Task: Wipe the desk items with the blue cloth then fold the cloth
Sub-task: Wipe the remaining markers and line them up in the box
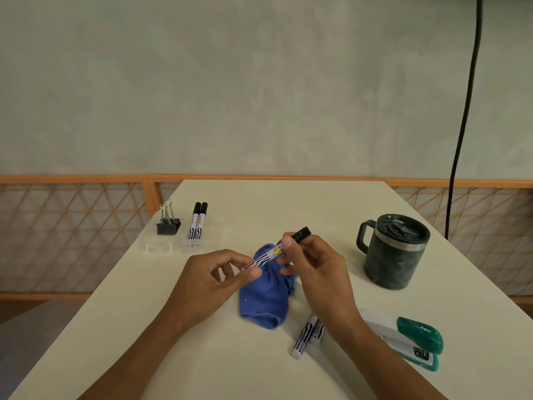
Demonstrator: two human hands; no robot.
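Note:
A black-capped marker (274, 252) with a striped white barrel is held above the blue cloth (266, 295), which lies crumpled on the white desk (173, 356). My right hand (313, 269) pinches the marker near its cap end. My left hand (213, 280) pinches the marker's lower end between thumb and fingers. Two more markers (307, 334) lie on the desk under my right forearm, partly hidden by it.
A clear tray (215, 238) at the back left holds two markers (198, 223) and binder clips (168, 223). A dark green lidded mug (393, 252) stands at the right. A green and white stapler (415, 342) lies near the right front. A black cable (461, 125) hangs behind.

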